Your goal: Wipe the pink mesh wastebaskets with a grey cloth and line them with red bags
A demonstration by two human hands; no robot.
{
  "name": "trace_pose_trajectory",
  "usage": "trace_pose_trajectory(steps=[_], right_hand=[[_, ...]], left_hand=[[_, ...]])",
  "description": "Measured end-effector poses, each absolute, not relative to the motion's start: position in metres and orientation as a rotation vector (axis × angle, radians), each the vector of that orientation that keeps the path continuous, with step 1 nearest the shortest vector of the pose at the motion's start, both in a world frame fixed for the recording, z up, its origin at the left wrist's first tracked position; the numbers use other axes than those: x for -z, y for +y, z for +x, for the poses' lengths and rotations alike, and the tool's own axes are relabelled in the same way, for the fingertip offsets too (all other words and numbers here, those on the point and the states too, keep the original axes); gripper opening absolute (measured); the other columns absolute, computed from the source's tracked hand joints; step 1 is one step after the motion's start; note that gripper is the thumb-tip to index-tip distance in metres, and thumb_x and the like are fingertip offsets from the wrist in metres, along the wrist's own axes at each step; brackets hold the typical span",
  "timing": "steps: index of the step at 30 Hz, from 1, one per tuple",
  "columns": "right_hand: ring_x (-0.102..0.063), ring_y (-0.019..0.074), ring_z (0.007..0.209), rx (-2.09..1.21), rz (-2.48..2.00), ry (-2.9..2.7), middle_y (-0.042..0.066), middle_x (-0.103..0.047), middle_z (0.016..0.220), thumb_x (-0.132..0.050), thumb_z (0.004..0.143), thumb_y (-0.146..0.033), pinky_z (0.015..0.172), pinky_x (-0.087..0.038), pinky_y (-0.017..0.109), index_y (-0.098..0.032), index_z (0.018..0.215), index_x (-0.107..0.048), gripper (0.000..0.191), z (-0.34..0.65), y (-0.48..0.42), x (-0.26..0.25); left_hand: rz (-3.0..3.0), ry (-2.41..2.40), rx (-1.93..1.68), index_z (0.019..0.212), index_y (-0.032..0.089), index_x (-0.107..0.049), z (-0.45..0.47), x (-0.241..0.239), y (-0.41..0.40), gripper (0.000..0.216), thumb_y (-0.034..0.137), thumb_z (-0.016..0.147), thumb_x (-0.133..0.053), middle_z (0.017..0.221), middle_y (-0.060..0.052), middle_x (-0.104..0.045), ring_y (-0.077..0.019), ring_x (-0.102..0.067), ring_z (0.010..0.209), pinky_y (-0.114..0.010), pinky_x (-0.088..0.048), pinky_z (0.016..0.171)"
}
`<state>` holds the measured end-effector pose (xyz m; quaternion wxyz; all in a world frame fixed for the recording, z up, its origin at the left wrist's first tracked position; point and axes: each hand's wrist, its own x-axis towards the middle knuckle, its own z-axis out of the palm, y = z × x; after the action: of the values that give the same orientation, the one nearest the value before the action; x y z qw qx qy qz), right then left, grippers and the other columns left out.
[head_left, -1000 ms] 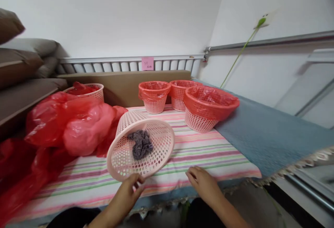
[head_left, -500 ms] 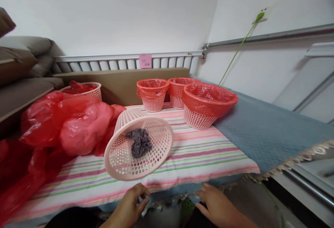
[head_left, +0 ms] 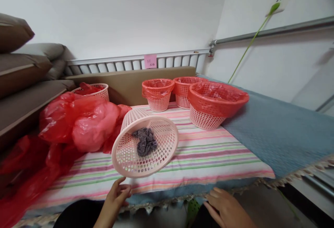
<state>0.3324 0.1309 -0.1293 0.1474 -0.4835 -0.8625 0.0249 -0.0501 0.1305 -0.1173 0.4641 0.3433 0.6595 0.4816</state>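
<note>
A pale pink perforated basket (head_left: 125, 151) lies on its side on the striped cloth (head_left: 203, 155), mouth toward me, with a dark grey crumpled cloth (head_left: 145, 142) inside. My left hand (head_left: 116, 198) hovers just below the basket's rim, fingers loosely curled and apart, holding nothing. My right hand (head_left: 225, 209) rests lower at the cloth's front edge, fingers stretched out, holding nothing.
Three baskets lined with red bags (head_left: 217, 104) stand at the back. A heap of red plastic bags (head_left: 78, 122) fills the left, with another basket (head_left: 92, 90) behind. Grey cushions (head_left: 23, 75) are stacked far left; a blue blanket (head_left: 276, 130) lies right.
My left hand let go of the pink basket's rim and dropped below it. My right hand drew back off the striped cloth to its front edge. The basket stays tipped.
</note>
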Motion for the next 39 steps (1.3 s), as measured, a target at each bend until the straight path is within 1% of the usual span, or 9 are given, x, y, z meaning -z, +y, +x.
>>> trace_pose_trajectory(steps=[5,17,22,28,31,33,35,37,39], right_hand=[[-0.058,0.0183,0.071,0.001,-1.377,-2.428,0.001,-0.061,0.071,-0.052,0.085,-0.023,0.071,-0.042,0.032,-0.022,0.067,-0.058,0.019,0.330,0.126,0.128],[-0.055,0.0178,0.067,0.200,-1.423,-2.402,0.001,-0.057,0.066,-0.047,0.089,-0.020,0.070,-0.041,0.033,-0.021,0.066,-0.055,0.024,0.334,0.117,0.128],[-0.053,0.0173,0.062,0.360,-1.333,-2.340,0.000,-0.054,0.060,-0.043,0.090,-0.018,0.069,-0.039,0.033,-0.022,0.064,-0.054,0.029,0.332,0.118,0.133],[-0.053,0.0168,0.061,0.515,-1.204,-2.270,-0.001,-0.055,0.063,-0.047,0.086,-0.015,0.061,-0.038,0.030,-0.022,0.067,-0.050,0.020,0.309,0.121,0.139],[-0.053,0.0148,0.059,0.443,-1.077,-2.322,-0.002,-0.054,0.063,-0.048,0.082,-0.011,0.057,-0.038,0.027,-0.022,0.066,-0.046,0.020,0.282,0.118,0.140],[-0.053,0.0139,0.060,0.309,-0.989,-2.360,-0.002,-0.054,0.064,-0.047,0.081,-0.009,0.058,-0.040,0.025,-0.022,0.067,-0.046,0.019,0.252,0.117,0.133],[-0.055,0.0148,0.069,0.148,-0.981,-2.379,0.000,-0.057,0.072,-0.046,0.082,-0.009,0.064,-0.043,0.026,-0.022,0.075,-0.050,0.015,0.213,0.121,0.118],[-0.057,0.0182,0.087,0.032,-1.055,-2.371,0.005,-0.061,0.091,-0.047,0.083,-0.011,0.077,-0.046,0.031,-0.022,0.089,-0.055,0.015,0.172,0.134,0.099],[-0.052,0.0237,0.107,-0.010,-1.149,-2.356,0.009,-0.056,0.116,-0.052,0.080,-0.014,0.091,-0.042,0.039,-0.023,0.107,-0.056,0.029,0.134,0.160,0.084]], left_hand=[[0.830,1.522,-1.170,0.102,0.017,-0.054,-0.039,0.101,0.147,0.060,0.055,0.059,-0.071,0.098,-0.011,-0.067,-0.0289,-0.065,0.089,-0.034,-0.053,0.063],[0.958,1.591,-1.203,0.109,0.013,-0.052,-0.051,0.079,0.163,0.057,0.050,0.068,-0.064,0.108,-0.017,-0.065,-0.0309,-0.062,0.098,-0.035,-0.053,0.068],[1.057,1.580,-1.186,0.114,0.013,-0.052,-0.057,0.083,0.183,0.050,0.043,0.075,-0.059,0.100,-0.013,-0.070,-0.0248,-0.068,0.087,-0.030,-0.054,0.064],[1.119,1.647,-1.133,0.090,0.006,-0.061,-0.063,0.100,0.197,0.025,0.022,0.073,-0.054,0.064,-0.009,-0.069,-0.0208,-0.065,0.051,-0.029,-0.051,0.045],[1.278,1.648,-1.180,0.081,0.011,-0.065,-0.087,0.080,0.198,0.017,0.014,0.066,-0.057,0.059,-0.002,-0.067,-0.0203,-0.064,0.056,-0.027,-0.050,0.052],[1.386,1.630,-1.222,0.081,0.014,-0.069,-0.104,0.061,0.198,0.019,0.013,0.064,-0.060,0.063,-0.001,-0.068,-0.0210,-0.065,0.067,-0.027,-0.050,0.065],[1.481,1.563,-1.251,0.095,0.016,-0.070,-0.116,0.048,0.196,0.027,0.020,0.069,-0.062,0.078,-0.002,-0.072,-0.0210,-0.065,0.078,-0.029,-0.049,0.075],[1.536,1.433,-1.294,0.115,0.017,-0.062,-0.120,0.047,0.195,0.043,0.029,0.075,-0.061,0.098,-0.005,-0.072,-0.0211,-0.064,0.088,-0.030,-0.049,0.081],[1.501,1.292,-1.318,0.130,0.015,-0.049,-0.117,0.063,0.193,0.059,0.034,0.075,-0.062,0.114,-0.010,-0.067,-0.0219,-0.063,0.094,-0.032,-0.051,0.081]])
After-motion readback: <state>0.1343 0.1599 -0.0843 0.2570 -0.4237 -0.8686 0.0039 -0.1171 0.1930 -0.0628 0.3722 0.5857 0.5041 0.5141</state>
